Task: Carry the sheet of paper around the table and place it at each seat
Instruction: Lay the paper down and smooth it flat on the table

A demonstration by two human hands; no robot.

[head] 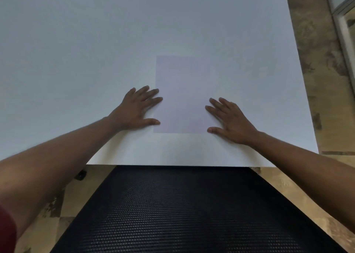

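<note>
Directly ahead, a sheet of paper (182,95) lies flat on the white tabletop (76,41) above a black mesh chair (172,204). Left hand (136,108) and right hand (230,120) rest spread-fingered at its side edges, gripping nothing. This looks like placement at one seat; next, it needs lifting.

Both bare arms reach in from the bottom corners, left hand (137,109) and right hand (229,121) lying flat mid-frame, palms down, fingers spread and angled toward each other.

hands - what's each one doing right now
left hand: open, flat, fingertips on the sheet of paper
right hand: open, flat, fingertips at the sheet's edge
</note>
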